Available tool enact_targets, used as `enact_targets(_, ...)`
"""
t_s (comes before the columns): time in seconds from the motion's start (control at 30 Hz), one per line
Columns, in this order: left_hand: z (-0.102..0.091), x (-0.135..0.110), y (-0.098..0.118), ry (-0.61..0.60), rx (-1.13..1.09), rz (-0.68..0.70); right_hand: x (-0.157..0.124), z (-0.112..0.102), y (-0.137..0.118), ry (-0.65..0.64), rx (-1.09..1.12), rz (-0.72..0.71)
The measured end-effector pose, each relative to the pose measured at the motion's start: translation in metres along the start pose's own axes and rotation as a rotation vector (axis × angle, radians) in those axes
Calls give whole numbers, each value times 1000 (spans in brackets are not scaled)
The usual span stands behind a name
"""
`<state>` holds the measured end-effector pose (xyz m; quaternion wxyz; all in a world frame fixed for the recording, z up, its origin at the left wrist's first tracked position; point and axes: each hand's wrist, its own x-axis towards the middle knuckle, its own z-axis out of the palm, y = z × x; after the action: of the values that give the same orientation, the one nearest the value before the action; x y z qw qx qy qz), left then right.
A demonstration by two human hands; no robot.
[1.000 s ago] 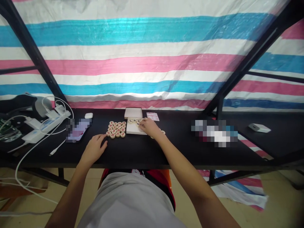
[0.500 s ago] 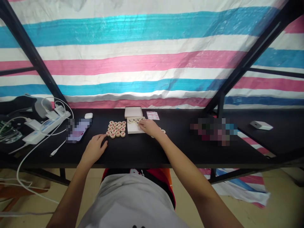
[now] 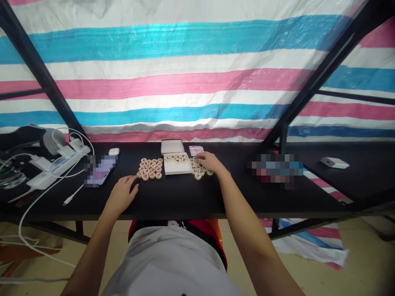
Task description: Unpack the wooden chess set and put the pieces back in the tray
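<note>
My left hand lies on the black table, fingers stretched out. Its fingertips touch the front left corner of a group of round Chinese chess pieces with red characters, set in rows. To the right stands a shallow white box with several dark-marked pieces along its back part. My right hand is over a loose cluster of dark-marked pieces just right of the box. Its fingertips are closed on a piece at the back of that cluster, partly hidden by the fingers.
Behind the white box lies an open box lid, with a printed card beside it. To the left are a phone, a white earbud case and a power strip with cables. A blurred patch and a white block are at right.
My right hand has moved right, out of the white box to the loose pieces beside it. The box now shows pieces in a second row, which the hand was covering. My left hand stays put.
</note>
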<state>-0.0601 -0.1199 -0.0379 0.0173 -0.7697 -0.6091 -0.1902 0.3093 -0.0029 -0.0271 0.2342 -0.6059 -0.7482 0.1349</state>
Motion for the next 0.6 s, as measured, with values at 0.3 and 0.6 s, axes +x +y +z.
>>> enact_targets(0.3, -3, 0, 2, -20, -14, -14, 3, 7, 5, 38, -168, 55)
enact_targets(0.6, -1, 0, 0, -7, -19, -5, 1, 12, 12, 126, -179, 115)
